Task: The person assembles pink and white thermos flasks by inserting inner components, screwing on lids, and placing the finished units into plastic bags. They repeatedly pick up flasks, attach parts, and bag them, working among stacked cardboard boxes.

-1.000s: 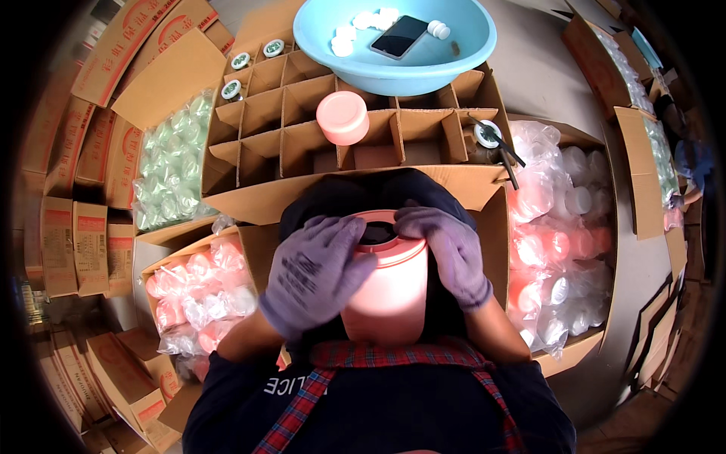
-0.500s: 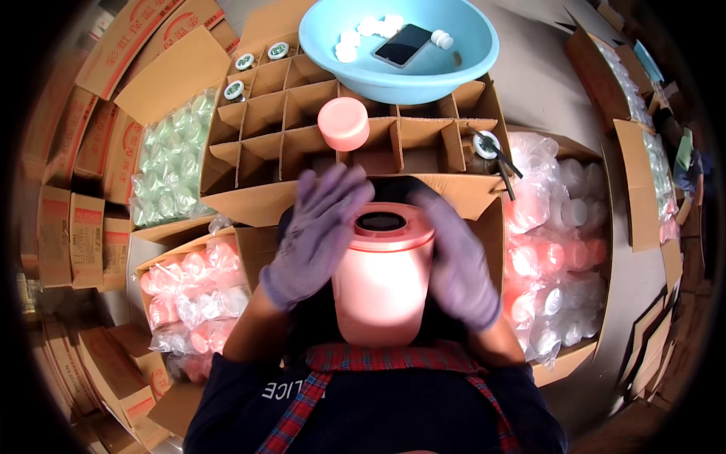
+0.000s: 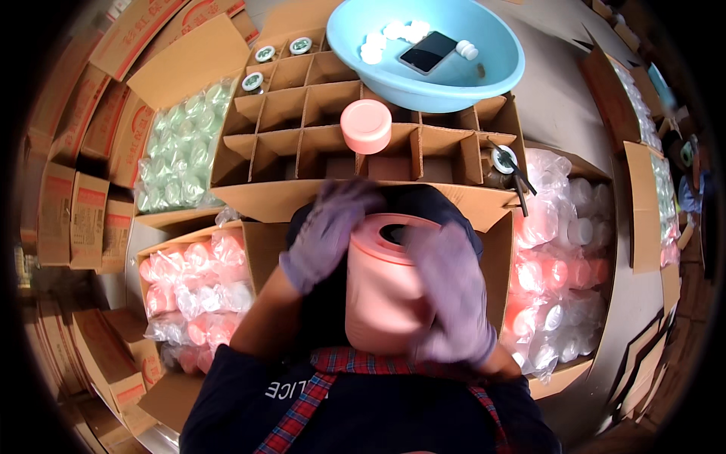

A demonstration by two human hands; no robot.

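Observation:
A large pink cylinder with a dark hole in its top stands tilted in my lap, against my dark apron. My right hand, in a purple glove, lies blurred against the cylinder's right side and holds it. Also gloved and blurred, my left hand is at the cylinder's upper left edge with its fingers curved and nothing in them.
In front of me stands a cardboard box with dividers; a pink-lidded jar sits in one cell and white-lidded jars at the far left. A blue basin holds a phone and white caps. Bagged green jars and pink jars lie left, pink and white ones right.
Both hands lay on the cylinder's top a second ago. The left hand lifted off, then came back down toward the upper left edge. The right hand slid down the right side, and the cylinder tilted.

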